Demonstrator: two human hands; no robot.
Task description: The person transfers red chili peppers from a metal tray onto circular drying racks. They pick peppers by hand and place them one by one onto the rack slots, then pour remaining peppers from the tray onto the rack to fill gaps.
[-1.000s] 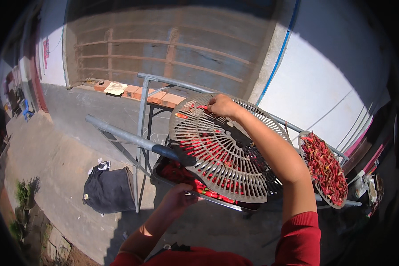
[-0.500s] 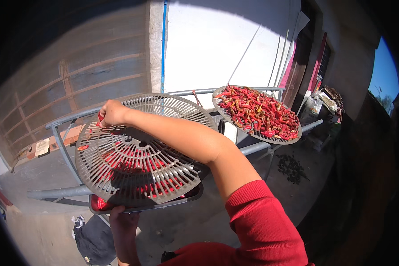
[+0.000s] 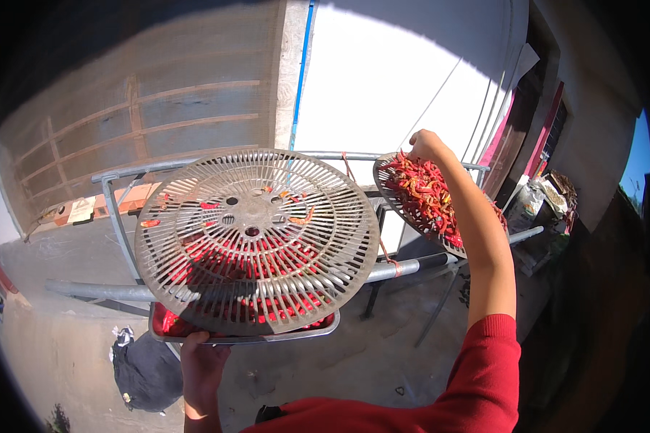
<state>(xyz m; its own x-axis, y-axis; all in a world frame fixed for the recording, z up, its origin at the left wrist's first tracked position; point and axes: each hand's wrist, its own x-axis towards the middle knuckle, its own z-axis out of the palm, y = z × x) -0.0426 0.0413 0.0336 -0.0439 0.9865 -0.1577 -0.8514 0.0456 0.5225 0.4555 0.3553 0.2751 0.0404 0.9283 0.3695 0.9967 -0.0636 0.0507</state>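
Observation:
My left hand (image 3: 204,361) grips the near edge of a rectangular tray (image 3: 273,338), thumb over the rim and the other fingers hidden beneath. Fresh red chillies (image 3: 285,309) lie in that tray, under a round slotted rack (image 3: 343,238). A few chilli pieces (image 3: 303,216) are scattered on top of the rack. Out to the right, my right hand (image 3: 427,144) is at the far edge of a heap of red chillies (image 3: 422,191) on a second round rack (image 3: 390,196). Its fingers are curled in; what they hold, if anything, is hidden.
Grey metal pipes (image 3: 412,268) form a frame under both racks. A white wall (image 3: 368,79) and a mesh-covered window (image 3: 195,108) stand behind. A black bag (image 3: 148,372) lies on the ground at lower left. Sacks (image 3: 531,195) sit at far right.
My right hand has moved from the left side of the near rack across to the chilli heap on the right. My left hand keeps its hold on the tray.

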